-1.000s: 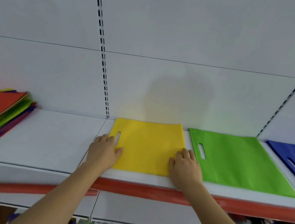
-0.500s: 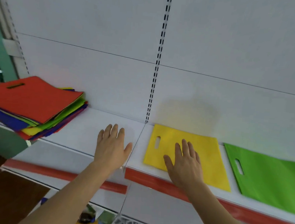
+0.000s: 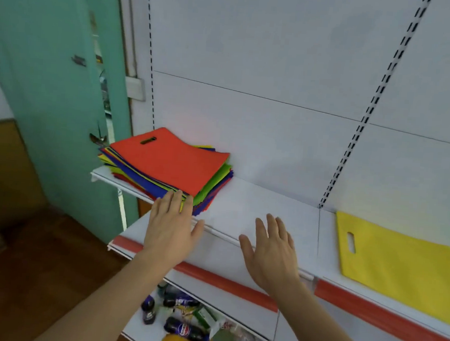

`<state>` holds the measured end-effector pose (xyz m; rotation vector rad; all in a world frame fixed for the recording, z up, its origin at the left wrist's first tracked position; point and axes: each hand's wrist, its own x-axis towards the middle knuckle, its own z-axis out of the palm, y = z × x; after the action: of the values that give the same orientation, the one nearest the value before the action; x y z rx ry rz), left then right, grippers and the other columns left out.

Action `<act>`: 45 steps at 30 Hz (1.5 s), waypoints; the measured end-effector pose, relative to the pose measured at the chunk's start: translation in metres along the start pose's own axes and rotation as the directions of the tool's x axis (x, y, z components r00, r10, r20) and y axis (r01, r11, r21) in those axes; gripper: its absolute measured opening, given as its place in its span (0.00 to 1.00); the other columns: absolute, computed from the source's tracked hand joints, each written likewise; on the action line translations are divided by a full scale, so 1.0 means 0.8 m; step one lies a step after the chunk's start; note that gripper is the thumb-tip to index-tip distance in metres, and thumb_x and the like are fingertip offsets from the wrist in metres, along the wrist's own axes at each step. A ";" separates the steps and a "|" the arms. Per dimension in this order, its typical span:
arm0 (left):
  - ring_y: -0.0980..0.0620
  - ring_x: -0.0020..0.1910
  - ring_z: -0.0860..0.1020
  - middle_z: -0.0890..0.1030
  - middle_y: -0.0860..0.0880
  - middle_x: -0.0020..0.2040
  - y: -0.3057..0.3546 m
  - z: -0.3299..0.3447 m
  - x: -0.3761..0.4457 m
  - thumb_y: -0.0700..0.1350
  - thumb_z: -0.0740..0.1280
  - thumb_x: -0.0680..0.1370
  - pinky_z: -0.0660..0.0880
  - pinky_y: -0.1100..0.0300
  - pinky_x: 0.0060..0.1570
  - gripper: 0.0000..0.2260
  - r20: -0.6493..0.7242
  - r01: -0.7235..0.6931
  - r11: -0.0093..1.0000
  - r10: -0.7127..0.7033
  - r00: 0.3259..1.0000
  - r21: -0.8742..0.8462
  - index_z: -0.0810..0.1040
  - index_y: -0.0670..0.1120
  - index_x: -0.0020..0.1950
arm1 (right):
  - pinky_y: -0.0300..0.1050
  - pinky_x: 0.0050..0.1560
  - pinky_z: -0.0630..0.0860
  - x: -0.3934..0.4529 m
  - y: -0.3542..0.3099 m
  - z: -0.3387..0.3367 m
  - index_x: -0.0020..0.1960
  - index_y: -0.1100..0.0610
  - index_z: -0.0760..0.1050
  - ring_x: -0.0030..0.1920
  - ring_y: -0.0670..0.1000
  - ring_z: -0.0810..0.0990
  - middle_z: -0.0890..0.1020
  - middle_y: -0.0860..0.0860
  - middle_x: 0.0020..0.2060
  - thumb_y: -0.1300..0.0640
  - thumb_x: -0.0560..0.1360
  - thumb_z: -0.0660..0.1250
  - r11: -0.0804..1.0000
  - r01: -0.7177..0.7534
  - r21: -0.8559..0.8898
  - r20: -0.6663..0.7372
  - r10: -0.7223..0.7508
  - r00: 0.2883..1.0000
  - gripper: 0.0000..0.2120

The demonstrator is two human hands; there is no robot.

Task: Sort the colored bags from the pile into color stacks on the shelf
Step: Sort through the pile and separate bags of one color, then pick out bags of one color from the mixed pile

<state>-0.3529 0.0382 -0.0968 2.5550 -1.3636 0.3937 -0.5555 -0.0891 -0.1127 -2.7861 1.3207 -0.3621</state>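
Observation:
A mixed pile of colored bags (image 3: 211, 189) lies at the left end of the white shelf (image 3: 255, 213), with a red bag (image 3: 170, 163) on top. My left hand (image 3: 172, 226) is flat and empty, its fingertips at the pile's near corner. My right hand (image 3: 272, 250) hovers empty, fingers spread, over bare shelf to the right of the pile. A yellow bag (image 3: 399, 264) lies flat further right on the shelf. The green and blue bags are out of frame.
A red strip (image 3: 226, 280) runs along the shelf's front edge. A lower shelf holds bottles (image 3: 181, 328) and packets. A teal wall (image 3: 43, 75) stands left of the shelving, with a brown floor below it.
Both hands left the yellow bag and moved left along the shelf. My view swung left, bringing the mixed pile to the centre; the left hand now reaches its corner.

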 end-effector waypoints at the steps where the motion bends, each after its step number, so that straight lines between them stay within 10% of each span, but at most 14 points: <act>1: 0.40 0.81 0.60 0.65 0.41 0.81 -0.020 0.000 0.005 0.63 0.56 0.84 0.55 0.42 0.80 0.32 -0.007 0.016 1.000 -0.016 1.000 -0.004 0.65 0.45 0.82 | 0.58 0.83 0.53 0.010 -0.019 0.001 0.85 0.53 0.57 0.85 0.59 0.49 0.54 0.56 0.85 0.33 0.84 0.45 1.000 0.014 0.008 -0.009 -0.014 1.000 0.36; 18: 0.42 0.82 0.60 0.68 0.43 0.80 -0.217 0.032 0.172 0.65 0.53 0.84 0.57 0.42 0.81 0.32 -0.046 0.113 0.992 -0.111 0.993 0.049 0.66 0.46 0.81 | 0.60 0.83 0.53 0.241 -0.221 0.043 0.84 0.53 0.59 0.84 0.60 0.51 0.57 0.57 0.84 0.33 0.84 0.48 0.990 0.105 0.090 -0.054 -0.101 0.993 0.36; 30: 0.37 0.83 0.53 0.62 0.36 0.82 -0.270 0.071 0.243 0.70 0.48 0.81 0.47 0.39 0.81 0.39 0.035 -0.098 0.983 0.094 0.995 0.155 0.65 0.45 0.82 | 0.63 0.79 0.58 0.265 -0.255 0.078 0.79 0.49 0.66 0.80 0.57 0.62 0.67 0.50 0.79 0.33 0.83 0.47 0.995 -0.010 -0.103 0.112 0.021 0.993 0.32; 35: 0.35 0.82 0.57 0.64 0.33 0.81 -0.265 0.075 0.252 0.69 0.48 0.81 0.49 0.36 0.79 0.39 0.093 -0.213 0.964 0.200 0.975 0.160 0.68 0.43 0.80 | 0.61 0.79 0.60 0.244 -0.252 0.067 0.76 0.47 0.71 0.79 0.57 0.62 0.70 0.50 0.76 0.31 0.81 0.52 0.970 -0.222 -0.098 0.053 0.228 0.972 0.31; 40: 0.37 0.75 0.67 0.74 0.38 0.74 -0.258 0.075 0.243 0.65 0.53 0.82 0.60 0.39 0.75 0.32 0.078 -0.287 0.953 0.280 0.957 0.101 0.73 0.44 0.75 | 0.59 0.63 0.74 0.213 -0.243 0.057 0.68 0.55 0.70 0.66 0.62 0.73 0.75 0.58 0.64 0.30 0.79 0.58 0.797 -0.604 0.012 -0.012 0.604 0.797 0.32; 45: 0.35 0.77 0.62 0.69 0.35 0.76 -0.265 0.078 0.246 0.69 0.54 0.80 0.61 0.39 0.75 0.35 0.007 -0.273 0.961 0.273 0.962 0.042 0.71 0.45 0.75 | 0.57 0.56 0.77 0.215 -0.242 0.048 0.75 0.59 0.65 0.58 0.65 0.79 0.78 0.60 0.60 0.57 0.80 0.63 0.773 -0.576 0.265 -0.120 0.620 0.776 0.24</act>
<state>-0.0628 -0.0188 -0.1039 2.4022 -1.7329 0.4720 -0.2945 -0.1002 -0.0906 -2.0311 1.9836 -0.7044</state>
